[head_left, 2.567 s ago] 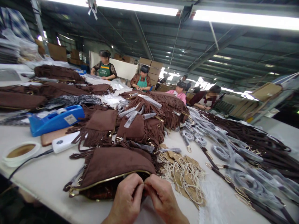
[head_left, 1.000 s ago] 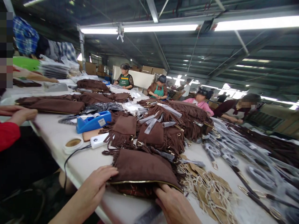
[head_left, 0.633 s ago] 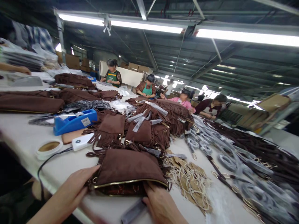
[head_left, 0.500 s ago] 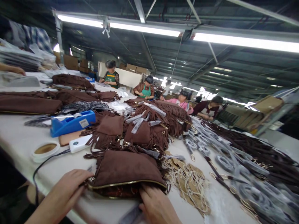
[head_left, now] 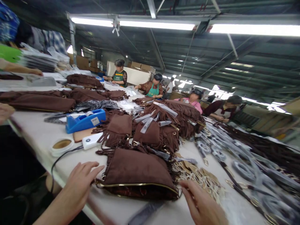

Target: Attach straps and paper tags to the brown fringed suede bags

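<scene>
A brown fringed bag lies in front of me, its gold zipper open along the near edge and a patterned lining showing. Beside its left end is my left hand, fingers apart, the thumb side near the zipper's end. My right hand pinches at the bag's right end, by the zipper corner; what lies between the fingertips is too small to name. On the table just below the bag rests a grey plastic-wrapped strip.
Behind the bag are more fringed bags, a blue tape dispenser, a tape roll and a white device. Stringed tags and wrapped straps lie right. Several people work farther off; another person's hand shows left.
My right hand has come out of the bag's opening to its right corner. My left hand's fingers have spread and lifted from the left end. The view has shifted left.
</scene>
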A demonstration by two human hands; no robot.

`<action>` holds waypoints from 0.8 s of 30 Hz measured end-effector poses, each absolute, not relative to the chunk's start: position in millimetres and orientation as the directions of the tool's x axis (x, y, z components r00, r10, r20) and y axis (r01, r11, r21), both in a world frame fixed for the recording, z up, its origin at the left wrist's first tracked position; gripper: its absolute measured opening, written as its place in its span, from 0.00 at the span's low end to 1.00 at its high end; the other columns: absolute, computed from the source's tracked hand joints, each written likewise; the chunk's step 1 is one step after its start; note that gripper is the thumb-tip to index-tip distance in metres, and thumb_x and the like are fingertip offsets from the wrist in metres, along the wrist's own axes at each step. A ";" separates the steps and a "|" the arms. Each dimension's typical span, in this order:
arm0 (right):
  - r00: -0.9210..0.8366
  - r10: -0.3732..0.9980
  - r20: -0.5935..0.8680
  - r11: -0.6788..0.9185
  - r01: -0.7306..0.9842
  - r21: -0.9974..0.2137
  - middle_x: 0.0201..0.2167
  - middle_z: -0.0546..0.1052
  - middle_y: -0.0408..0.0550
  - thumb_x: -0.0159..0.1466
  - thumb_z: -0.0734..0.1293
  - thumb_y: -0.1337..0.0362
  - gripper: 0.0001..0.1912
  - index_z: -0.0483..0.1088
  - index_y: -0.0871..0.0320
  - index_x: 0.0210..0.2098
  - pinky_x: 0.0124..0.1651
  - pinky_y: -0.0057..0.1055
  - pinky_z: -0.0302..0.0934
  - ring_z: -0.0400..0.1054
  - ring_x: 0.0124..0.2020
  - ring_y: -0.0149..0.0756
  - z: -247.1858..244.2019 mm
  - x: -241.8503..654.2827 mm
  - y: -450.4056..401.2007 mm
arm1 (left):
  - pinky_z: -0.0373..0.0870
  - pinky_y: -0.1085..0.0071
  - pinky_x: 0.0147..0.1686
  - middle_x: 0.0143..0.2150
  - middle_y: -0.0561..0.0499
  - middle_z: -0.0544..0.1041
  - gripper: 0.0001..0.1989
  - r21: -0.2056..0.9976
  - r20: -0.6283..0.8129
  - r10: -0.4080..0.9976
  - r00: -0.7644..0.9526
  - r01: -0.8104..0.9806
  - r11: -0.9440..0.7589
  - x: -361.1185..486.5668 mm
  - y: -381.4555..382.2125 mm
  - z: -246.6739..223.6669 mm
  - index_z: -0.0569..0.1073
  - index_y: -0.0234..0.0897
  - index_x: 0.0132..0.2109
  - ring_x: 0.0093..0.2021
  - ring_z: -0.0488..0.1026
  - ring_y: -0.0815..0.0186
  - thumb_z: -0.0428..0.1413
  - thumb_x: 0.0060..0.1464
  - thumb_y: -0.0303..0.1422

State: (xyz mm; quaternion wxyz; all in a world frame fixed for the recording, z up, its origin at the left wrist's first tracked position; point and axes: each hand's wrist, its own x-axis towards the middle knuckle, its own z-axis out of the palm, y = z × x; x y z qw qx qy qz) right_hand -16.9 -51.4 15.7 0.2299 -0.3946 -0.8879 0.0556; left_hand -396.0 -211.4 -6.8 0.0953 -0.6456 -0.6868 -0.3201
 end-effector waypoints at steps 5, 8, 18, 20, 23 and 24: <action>-0.607 0.790 0.085 0.580 0.695 -0.425 0.55 0.75 0.52 0.59 0.58 0.71 0.29 0.65 0.56 0.60 0.57 0.38 0.65 0.70 0.55 0.41 11.6 -17.7 -41.5 | 0.68 0.68 0.47 0.43 0.48 0.77 0.18 0.368 0.421 0.887 0.191 0.857 -0.360 -306.3 -187.6 -14.7 0.75 0.42 0.43 0.43 0.71 0.60 0.48 0.51 0.20; -0.621 0.780 0.078 0.586 0.679 -0.442 0.55 0.74 0.52 0.55 0.57 0.74 0.30 0.67 0.55 0.57 0.59 0.39 0.62 0.68 0.57 0.42 11.0 -28.7 -42.1 | 0.71 0.61 0.45 0.45 0.43 0.77 0.11 0.375 0.105 0.969 0.223 0.894 -0.247 -237.4 -156.7 -16.7 0.75 0.37 0.43 0.45 0.72 0.53 0.58 0.50 0.26; -0.653 0.756 -0.031 0.371 0.468 -0.802 0.28 0.73 0.40 0.56 0.67 0.67 0.07 0.67 0.56 0.35 0.34 0.27 0.61 0.67 0.30 0.32 40.5 -33.4 -28.5 | 0.70 0.61 0.44 0.48 0.37 0.76 0.22 0.499 -0.227 0.946 0.234 0.862 -0.093 -198.9 -129.3 28.6 0.70 0.33 0.47 0.48 0.75 0.49 0.52 0.43 0.15; -0.677 0.729 -0.105 0.216 0.373 -0.902 0.25 0.70 0.38 0.58 0.68 0.60 0.08 0.66 0.57 0.34 0.32 0.27 0.62 0.67 0.28 0.30 43.2 -32.6 -24.8 | 0.68 0.65 0.43 0.43 0.44 0.77 0.16 0.665 -0.163 0.947 0.277 0.740 -0.102 -208.9 -132.3 38.6 0.70 0.37 0.42 0.45 0.75 0.54 0.52 0.45 0.18; -0.681 0.697 -0.225 -0.047 0.270 -0.962 0.24 0.70 0.38 0.59 0.68 0.48 0.18 0.67 0.58 0.36 0.31 0.31 0.66 0.68 0.24 0.31 39.8 -32.3 -24.6 | 0.65 0.70 0.32 0.33 0.52 0.74 0.10 0.865 -0.200 0.947 0.253 0.499 0.050 -218.0 -133.8 44.2 0.66 0.40 0.35 0.35 0.73 0.62 0.48 0.46 0.21; -0.670 0.702 -0.243 -0.115 0.230 -0.966 0.24 0.70 0.38 0.58 0.68 0.46 0.21 0.68 0.58 0.37 0.30 0.32 0.67 0.69 0.24 0.31 36.6 -32.2 -25.7 | 0.63 0.72 0.29 0.32 0.54 0.73 0.10 0.894 -0.271 0.928 0.257 0.424 0.144 -219.1 -133.5 43.6 0.65 0.40 0.35 0.31 0.72 0.64 0.47 0.45 0.21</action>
